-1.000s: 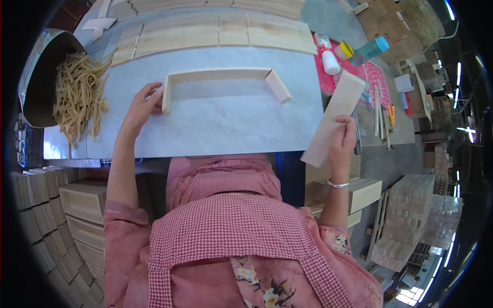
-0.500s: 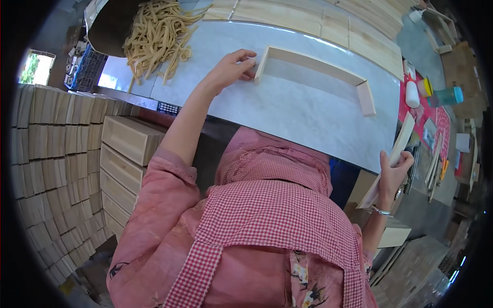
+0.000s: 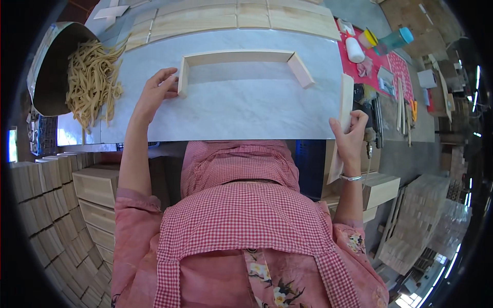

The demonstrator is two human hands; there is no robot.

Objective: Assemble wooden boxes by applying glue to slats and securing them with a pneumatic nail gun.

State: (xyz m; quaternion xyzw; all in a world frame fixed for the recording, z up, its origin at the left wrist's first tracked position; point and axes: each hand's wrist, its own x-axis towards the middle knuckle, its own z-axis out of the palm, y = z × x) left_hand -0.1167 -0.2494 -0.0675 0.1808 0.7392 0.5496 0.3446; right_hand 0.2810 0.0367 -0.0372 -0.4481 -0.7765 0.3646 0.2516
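On the pale marbled tabletop (image 3: 246, 115) stands a three-sided wooden frame (image 3: 239, 57), its side toward me lacking a piece. My left hand (image 3: 156, 92) is beside the frame's left end piece, fingers loosely bent and apart. Its fingertips are at that piece's outer face; whether they press on it I cannot tell. At the table's right edge, my right hand (image 3: 350, 136) grips a long thin wooden board (image 3: 346, 95) between thumb and fingers. The board is tilted, with its lower end below the table's edge.
A tipped bucket (image 3: 43, 77) spills tan rubber-like strips (image 3: 92, 84) at left. Wooden panels (image 3: 195, 19) line the table's back. A white bottle (image 3: 354, 50) and teal tumbler (image 3: 395, 41) stand on a red cloth at right. Wooden drawer-like boxes (image 3: 95, 187) are stacked lower left.
The whole view has turned, so table, frame and hands appear farther left and more level. My left hand stays beside the frame; my right hand still holds the board.
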